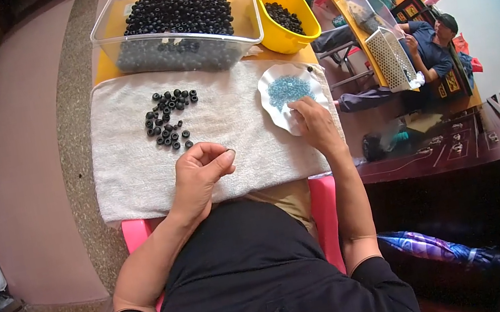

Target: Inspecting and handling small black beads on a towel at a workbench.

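My left hand (199, 176) rests on the white towel (134, 175), fingers pinched together on a small dark ring at its fingertips. A loose group of black rubber rings (169, 118) lies on the towel just beyond it. My right hand (316, 124) reaches to the white scalloped dish (270, 86), fingertips touching its near rim beside the pile of small blue pieces (289, 88); whether it grips one is hidden.
A clear plastic tub (178, 42) heaped with black rings stands at the table's far edge, a yellow bowl (295, 29) with more rings beside it. Two other people sit at tables to the right. A folded umbrella (444, 249) lies low right.
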`<action>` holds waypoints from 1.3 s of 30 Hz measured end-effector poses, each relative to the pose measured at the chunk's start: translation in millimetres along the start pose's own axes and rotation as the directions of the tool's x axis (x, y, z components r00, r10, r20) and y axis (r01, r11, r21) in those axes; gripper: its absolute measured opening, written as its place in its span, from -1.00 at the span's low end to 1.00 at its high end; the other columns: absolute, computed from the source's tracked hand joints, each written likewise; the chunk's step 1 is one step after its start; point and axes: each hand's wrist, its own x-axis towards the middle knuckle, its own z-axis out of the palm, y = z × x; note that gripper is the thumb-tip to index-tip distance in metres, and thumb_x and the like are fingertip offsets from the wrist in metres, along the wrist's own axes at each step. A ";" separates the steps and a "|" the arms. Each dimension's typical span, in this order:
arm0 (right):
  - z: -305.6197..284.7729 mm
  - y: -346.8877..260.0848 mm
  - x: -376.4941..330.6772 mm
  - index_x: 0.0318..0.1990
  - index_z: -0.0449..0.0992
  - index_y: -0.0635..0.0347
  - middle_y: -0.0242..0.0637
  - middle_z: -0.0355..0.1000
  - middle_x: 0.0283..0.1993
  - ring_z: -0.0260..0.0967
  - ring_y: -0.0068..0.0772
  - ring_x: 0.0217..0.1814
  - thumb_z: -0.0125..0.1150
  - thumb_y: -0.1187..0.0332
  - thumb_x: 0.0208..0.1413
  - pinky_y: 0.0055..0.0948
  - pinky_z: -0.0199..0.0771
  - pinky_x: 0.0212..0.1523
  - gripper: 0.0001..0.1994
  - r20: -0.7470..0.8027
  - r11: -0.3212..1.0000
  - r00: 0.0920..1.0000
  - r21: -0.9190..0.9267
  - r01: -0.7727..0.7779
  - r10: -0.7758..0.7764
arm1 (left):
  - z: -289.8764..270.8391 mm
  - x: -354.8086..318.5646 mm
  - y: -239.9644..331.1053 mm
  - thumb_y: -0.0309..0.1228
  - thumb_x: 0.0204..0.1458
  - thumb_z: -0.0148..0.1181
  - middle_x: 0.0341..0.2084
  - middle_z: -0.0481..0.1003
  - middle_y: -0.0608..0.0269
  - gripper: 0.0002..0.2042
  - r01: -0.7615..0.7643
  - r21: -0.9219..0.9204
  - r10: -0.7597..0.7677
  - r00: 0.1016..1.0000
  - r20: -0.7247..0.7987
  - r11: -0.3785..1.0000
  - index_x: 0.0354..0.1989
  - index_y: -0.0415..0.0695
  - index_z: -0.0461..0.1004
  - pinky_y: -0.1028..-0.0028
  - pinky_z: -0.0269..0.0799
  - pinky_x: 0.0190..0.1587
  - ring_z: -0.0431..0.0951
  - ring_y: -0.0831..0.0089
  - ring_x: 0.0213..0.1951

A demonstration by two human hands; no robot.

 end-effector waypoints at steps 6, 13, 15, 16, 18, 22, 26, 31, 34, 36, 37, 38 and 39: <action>-1.2 3.2 -2.2 -0.18 0.51 0.30 -0.04 0.46 -0.25 0.45 0.04 -0.20 0.10 0.54 0.13 -0.21 0.42 -0.18 -0.87 -0.055 0.998 0.998 0.054 0.006 -0.003 | 1.5 -0.2 -1.6 -0.50 0.06 0.28 -0.39 0.53 0.27 -0.87 0.010 0.022 -0.010 1.000 0.005 1.000 -0.26 -0.22 0.48 0.52 0.53 -0.19 0.53 0.55 -0.36; 2.5 7.7 -5.0 -0.23 0.52 0.33 -0.03 0.49 -0.26 0.48 -0.03 -0.22 0.17 0.53 0.10 -0.29 0.44 -0.20 -0.90 -0.118 0.988 0.993 0.153 -0.012 0.031 | 4.0 -1.2 -2.7 -0.50 0.10 0.24 -0.37 0.54 0.26 -0.84 0.053 0.005 -0.053 0.999 0.005 0.999 -0.16 -0.23 0.50 0.51 0.55 -0.19 0.56 0.52 -0.34; 2.6 7.4 -5.9 -0.26 0.53 0.33 -0.09 0.49 -0.30 0.49 -0.14 -0.25 0.21 0.57 0.07 -0.36 0.44 -0.23 -0.92 -0.169 0.970 0.984 0.244 -0.007 0.049 | 3.1 -0.8 -5.8 -0.49 0.11 0.22 -0.38 0.54 0.27 -0.84 0.066 -0.028 -0.066 0.997 0.027 0.997 -0.15 -0.24 0.51 0.50 0.56 -0.19 0.57 0.52 -0.34; 1.6 6.4 -6.7 -0.26 0.53 0.33 -0.09 0.49 -0.30 0.49 -0.14 -0.25 0.21 0.57 0.07 -0.36 0.44 -0.23 -0.92 -0.171 0.970 0.984 0.244 -0.007 0.050 | 3.6 -1.5 -5.3 -0.49 0.11 0.22 -0.38 0.54 0.27 -0.84 0.066 -0.026 -0.066 0.997 0.028 0.997 -0.15 -0.24 0.51 0.50 0.56 -0.19 0.57 0.52 -0.34; -2.2 -0.3 -7.2 -0.26 0.53 0.33 -0.15 0.49 -0.31 0.48 -0.26 -0.27 0.22 0.60 0.05 -0.43 0.44 -0.25 -0.90 -0.170 0.939 0.981 0.342 -0.030 0.093 | 4.6 -2.8 -4.1 -0.49 0.12 0.22 -0.41 0.54 0.28 -0.86 0.067 -0.019 -0.065 0.996 0.062 0.998 -0.18 -0.23 0.51 0.50 0.56 -0.20 0.57 0.53 -0.36; -7.3 -29.8 -9.8 -0.26 0.53 0.32 -0.17 0.50 -0.30 0.47 -0.33 -0.28 0.22 0.62 0.04 -0.46 0.44 -0.25 -0.89 -0.238 0.910 0.970 0.411 0.057 0.047 | 5.7 -4.3 -4.7 -0.48 0.12 0.23 -0.44 0.53 0.30 -0.88 0.087 0.013 -0.087 0.996 0.033 0.996 -0.21 -0.22 0.51 0.52 0.57 -0.23 0.56 0.55 -0.38; -12.1 -81.5 -17.6 -0.27 0.52 0.30 -0.17 0.48 -0.30 0.47 -0.29 -0.31 0.25 0.69 -0.04 -0.48 0.45 -0.28 -0.83 -0.273 0.863 0.959 0.462 0.206 -0.082 | 3.9 -3.4 -9.4 -0.42 0.13 0.24 -0.46 0.51 0.33 -0.86 0.098 0.028 -0.101 0.990 0.099 0.995 -0.22 -0.21 0.50 0.57 0.56 -0.28 0.56 0.56 -0.40; 0.5 -109.5 -23.6 -0.27 0.51 0.25 -0.22 0.46 -0.35 0.47 -0.31 -0.34 0.31 0.68 -0.09 -0.46 0.45 -0.36 -0.78 -0.231 0.796 0.955 0.536 0.283 -0.184 | 10.3 -4.8 -1.4 -0.36 0.15 0.23 -0.37 0.50 0.34 -0.79 0.271 0.001 -0.266 0.945 0.191 0.963 -0.14 -0.21 0.49 0.56 0.55 -0.29 0.53 0.57 -0.41; 3.9 -112.3 -23.1 -0.27 0.51 0.24 -0.21 0.47 -0.37 0.48 -0.30 -0.38 0.33 0.66 -0.11 -0.44 0.47 -0.39 -0.78 -0.234 0.801 0.945 0.508 0.318 -0.227 | 6.2 -4.1 -1.9 -0.36 0.17 0.20 -0.39 0.50 0.34 -0.80 0.313 -0.033 -0.295 0.923 0.247 0.949 -0.14 -0.21 0.50 0.53 0.55 -0.25 0.52 0.58 -0.38; 5.0 -111.9 -24.3 -0.29 0.52 0.23 -0.20 0.48 -0.37 0.49 -0.28 -0.38 0.34 0.65 -0.12 -0.44 0.47 -0.39 -0.78 -0.225 0.795 0.948 0.520 0.311 -0.223 | 5.6 -5.0 -1.4 -0.36 0.17 0.20 -0.39 0.49 0.35 -0.81 0.324 -0.032 -0.306 0.917 0.258 0.945 -0.14 -0.21 0.50 0.51 0.55 -0.23 0.51 0.58 -0.37; 4.8 -111.0 -25.4 -0.29 0.52 0.23 -0.20 0.48 -0.37 0.49 -0.28 -0.38 0.34 0.65 -0.12 -0.44 0.47 -0.39 -0.78 -0.223 0.795 0.949 0.522 0.309 -0.223 | 5.6 -5.1 -1.3 -0.35 0.18 0.19 -0.39 0.49 0.35 -0.81 0.334 -0.029 -0.315 0.909 0.272 0.942 -0.15 -0.21 0.51 0.49 0.55 -0.22 0.50 0.58 -0.36; 4.5 -110.4 -26.8 -0.30 0.52 0.21 -0.22 0.48 -0.35 0.49 -0.26 -0.39 0.35 0.60 -0.09 -0.41 0.47 -0.41 -0.81 -0.211 0.804 0.951 0.511 0.303 -0.225 | 4.8 -5.0 -1.7 -0.35 0.18 0.19 -0.39 0.49 0.35 -0.81 0.336 -0.030 -0.316 0.910 0.269 0.942 -0.15 -0.21 0.51 0.49 0.55 -0.22 0.50 0.58 -0.36; 4.6 -110.2 -27.9 -0.31 0.52 0.18 -0.23 0.49 -0.32 0.50 -0.24 -0.39 0.36 0.54 -0.06 -0.38 0.47 -0.43 -0.84 -0.200 0.813 0.953 0.500 0.298 -0.226 | 4.2 -4.6 -2.2 -0.35 0.18 0.20 -0.40 0.49 0.35 -0.81 0.322 -0.012 -0.306 0.909 0.282 0.947 -0.16 -0.22 0.52 0.49 0.56 -0.22 0.50 0.58 -0.36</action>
